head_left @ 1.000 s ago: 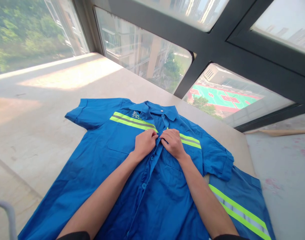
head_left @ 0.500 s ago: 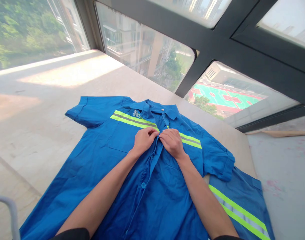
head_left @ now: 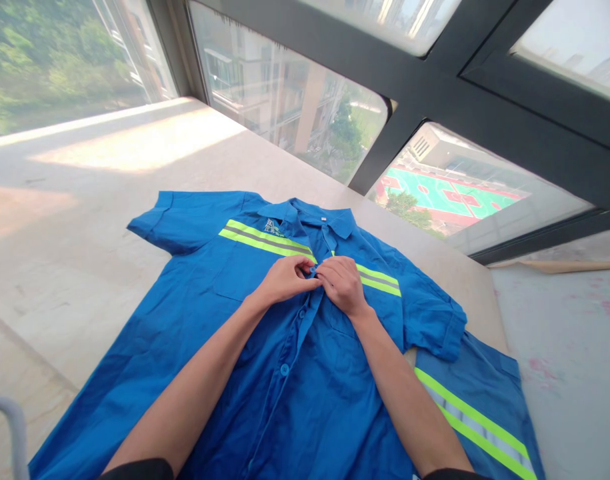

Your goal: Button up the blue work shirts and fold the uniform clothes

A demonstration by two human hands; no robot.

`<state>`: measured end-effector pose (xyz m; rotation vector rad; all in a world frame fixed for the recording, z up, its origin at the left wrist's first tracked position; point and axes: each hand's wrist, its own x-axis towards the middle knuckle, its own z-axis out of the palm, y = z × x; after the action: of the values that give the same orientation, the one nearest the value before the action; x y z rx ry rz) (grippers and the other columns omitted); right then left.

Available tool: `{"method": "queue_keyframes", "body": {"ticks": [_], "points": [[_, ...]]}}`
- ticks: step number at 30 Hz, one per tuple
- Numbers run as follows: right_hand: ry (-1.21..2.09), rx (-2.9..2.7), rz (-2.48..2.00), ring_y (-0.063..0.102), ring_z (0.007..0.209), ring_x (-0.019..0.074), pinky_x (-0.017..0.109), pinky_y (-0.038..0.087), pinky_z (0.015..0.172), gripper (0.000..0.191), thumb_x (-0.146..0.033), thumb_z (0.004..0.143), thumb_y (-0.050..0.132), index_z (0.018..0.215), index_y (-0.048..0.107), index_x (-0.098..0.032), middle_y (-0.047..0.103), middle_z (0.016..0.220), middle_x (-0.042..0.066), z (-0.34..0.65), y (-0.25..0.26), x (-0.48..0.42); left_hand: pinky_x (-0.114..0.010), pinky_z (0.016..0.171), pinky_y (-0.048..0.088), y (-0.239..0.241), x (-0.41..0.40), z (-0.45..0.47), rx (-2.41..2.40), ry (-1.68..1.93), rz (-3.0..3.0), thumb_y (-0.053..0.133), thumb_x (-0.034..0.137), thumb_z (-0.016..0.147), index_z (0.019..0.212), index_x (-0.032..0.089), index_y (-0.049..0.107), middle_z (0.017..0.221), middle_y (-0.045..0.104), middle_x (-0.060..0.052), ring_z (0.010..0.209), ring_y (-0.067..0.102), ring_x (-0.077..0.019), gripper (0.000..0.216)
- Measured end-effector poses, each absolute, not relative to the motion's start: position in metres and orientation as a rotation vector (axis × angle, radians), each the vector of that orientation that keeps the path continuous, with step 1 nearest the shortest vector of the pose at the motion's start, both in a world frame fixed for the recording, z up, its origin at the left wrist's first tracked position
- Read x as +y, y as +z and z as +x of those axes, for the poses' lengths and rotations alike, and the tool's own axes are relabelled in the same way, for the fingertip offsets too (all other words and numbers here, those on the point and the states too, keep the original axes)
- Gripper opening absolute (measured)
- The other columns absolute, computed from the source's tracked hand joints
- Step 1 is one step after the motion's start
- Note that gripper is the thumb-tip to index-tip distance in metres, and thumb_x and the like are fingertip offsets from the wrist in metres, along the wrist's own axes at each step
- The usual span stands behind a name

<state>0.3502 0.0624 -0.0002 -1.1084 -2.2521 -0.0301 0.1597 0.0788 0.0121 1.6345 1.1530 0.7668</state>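
A blue short-sleeved work shirt (head_left: pixel 185 333) with yellow-green reflective bands lies spread front side up, its collar away from me. My left hand (head_left: pixel 286 279) is at the front placket near the chest band, thumb and fingers closed around a small blue button (head_left: pixel 313 271). Right beside it, my right hand (head_left: pixel 342 283) pinches the opposite placket edge, its fingers curled over the cloth. Lower on the placket, another button (head_left: pixel 285 369) shows. The fingertips of both hands nearly meet and partly hide the cloth between them.
Folded blue garment (head_left: pixel 477 387) with reflective bands lies right of the shirt, partly under its sleeve. Pale stone sill (head_left: pixel 109 180) carries both. Dark window frames (head_left: pixel 409 93) rise behind. A white curved tube (head_left: pixel 9 413) stands at lower left.
My left thumb has extended towards my right fingers, and the button now shows between the hands. My right hand has kept its pinch on the placket. The shirt lies as before.
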Motion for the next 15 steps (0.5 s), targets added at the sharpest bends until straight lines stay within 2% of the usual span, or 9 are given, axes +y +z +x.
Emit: {"method": "queue_keyframes", "body": {"ticks": [5, 10, 15], "points": [[-0.037, -2.262, -1.089, 0.062, 0.099, 0.0234, 0.043, 0.046, 0.092, 0.017, -0.02, 0.095, 0.055, 0.095, 0.071, -0.024, 0.073, 0.094, 0.006, 0.3501, -0.0016, 0.0635, -0.022, 0.063, 0.047, 0.0149, 0.0742, 0.1648, 1.311, 0.702, 1.855, 0.06, 0.018, 0.07, 0.096, 0.019, 0.07, 0.084, 0.072, -0.001, 0.07, 0.064, -0.0145, 0.028], [-0.041, -2.276, -1.093, 0.062, 0.099, 0.0226, 0.041, 0.045, 0.092, 0.017, -0.022, 0.096, 0.054, 0.093, 0.071, -0.024, 0.073, 0.095, 0.006, 0.3489, -0.0011, 0.0639, -0.023, 0.066, 0.046, 0.0186, 0.0726, 0.1665, 1.382, 0.632, 1.958, 0.055, 0.02, 0.076, 0.095, 0.023, 0.073, 0.085, 0.074, -0.001, 0.076, 0.066, -0.0169, 0.026], [0.0, -2.262, -1.093, 0.061, 0.101, 0.0223, 0.041, 0.044, 0.094, 0.018, -0.022, 0.096, 0.054, 0.098, 0.072, -0.025, 0.073, 0.097, 0.006, 0.3488, -0.0026, 0.065, -0.022, 0.062, 0.043, 0.0134, 0.0768, 0.166, 1.357, 0.689, 1.857, 0.054, 0.019, 0.076, 0.094, 0.021, 0.075, 0.084, 0.074, 0.0, 0.075, 0.065, -0.0159, 0.028]]}}
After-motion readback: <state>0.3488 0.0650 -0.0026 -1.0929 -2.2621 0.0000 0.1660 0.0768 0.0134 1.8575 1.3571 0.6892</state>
